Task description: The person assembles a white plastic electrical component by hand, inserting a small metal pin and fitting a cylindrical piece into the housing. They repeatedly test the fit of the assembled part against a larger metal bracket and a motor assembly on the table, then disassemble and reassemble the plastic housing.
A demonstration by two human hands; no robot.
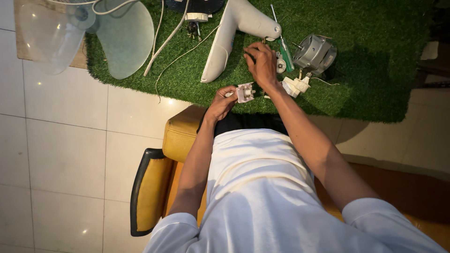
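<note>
1. Small white plastic fan part (245, 92), boxy, pinched in the fingers of the left hand (220, 103). It sits low in front of the seated person, just above the near edge of the green turf mat (375, 70).
2. Right hand (261, 63) is further out over the mat, fingers curled shut around something small and dark; too hidden to name.
3. Key relation: the white part lies toward the person and to the left of the right hand, close but apart. Left hand is the nearer, already on it. Its long axis is too small to tell.
4. Just right of the right hand: green-handled screwdriver (283, 47), pointing away from the person; small white round piece (281, 65); another white plastic piece (295, 85); grey fan motor (315, 54).
5. Left of it: white fan stand housing (232, 37), white cable (164, 42), clear fan blade (93, 33).
6. Nothing stands between the two hands.
7. Person sits on a yellow padded seat (180, 133); tiled floor (61, 154) around.
</note>
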